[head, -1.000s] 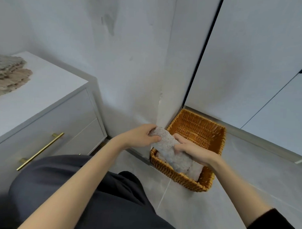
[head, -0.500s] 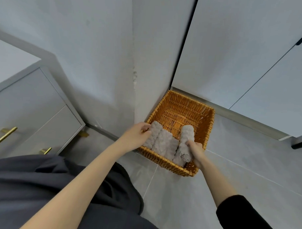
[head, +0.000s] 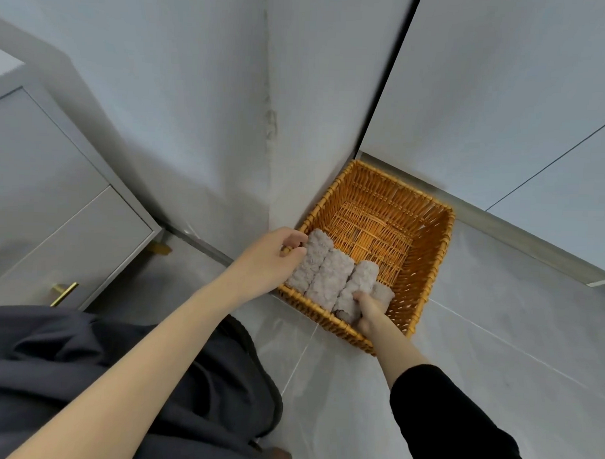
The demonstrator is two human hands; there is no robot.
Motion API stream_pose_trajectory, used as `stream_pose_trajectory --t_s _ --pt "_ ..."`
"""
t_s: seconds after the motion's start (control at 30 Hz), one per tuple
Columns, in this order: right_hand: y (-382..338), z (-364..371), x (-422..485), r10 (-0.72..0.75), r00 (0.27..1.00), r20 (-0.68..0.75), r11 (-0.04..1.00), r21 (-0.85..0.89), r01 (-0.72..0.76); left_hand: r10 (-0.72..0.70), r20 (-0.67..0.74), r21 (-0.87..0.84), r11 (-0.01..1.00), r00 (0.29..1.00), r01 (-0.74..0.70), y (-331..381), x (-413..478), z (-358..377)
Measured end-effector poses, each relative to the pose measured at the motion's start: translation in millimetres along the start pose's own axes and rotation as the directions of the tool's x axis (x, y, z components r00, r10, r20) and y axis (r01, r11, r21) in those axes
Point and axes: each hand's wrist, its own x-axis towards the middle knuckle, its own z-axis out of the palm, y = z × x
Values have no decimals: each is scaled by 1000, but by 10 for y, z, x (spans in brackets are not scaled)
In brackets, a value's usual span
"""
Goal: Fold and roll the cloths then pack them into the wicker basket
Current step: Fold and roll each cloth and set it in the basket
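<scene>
A pale grey drawer unit [head: 71, 228] is standing at the left, a brass handle [head: 64, 293] showing low on its front and a brass foot [head: 160, 248] under its bottom corner. A white wall [head: 195, 105] is running behind it to a projecting corner [head: 270, 125] with a scuffed edge. Pale flat panels [head: 505, 82] are filling the right, a dark vertical gap [head: 388, 81] beside them and a light plinth strip [head: 533, 247] along their base. Grey floor tiles [head: 495, 356] with thin grout lines [head: 297, 363] are spreading below
</scene>
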Motion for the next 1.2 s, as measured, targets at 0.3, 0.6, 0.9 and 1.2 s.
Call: stream_pose_trajectory --t_s 0.3,0.6,0.9,1.2 --pt "87 7 96 -138 990 -44 933 -341 115 -13 5 13 1000 1000 13 -24 64 22" --pt "93 -17 70 -514 799 311 428 -714 554 -12 14 25 1000 1000 12 -36 21 6" --pt "16 89 115 -330 882 338 288 -853 435 -23 12 12 1000 1000 23 -52 15 1" --pt "6 387 -324 -723 617 310 90 -844 529 -22 -15 -7 1000 1000 22 -32 7 -67"
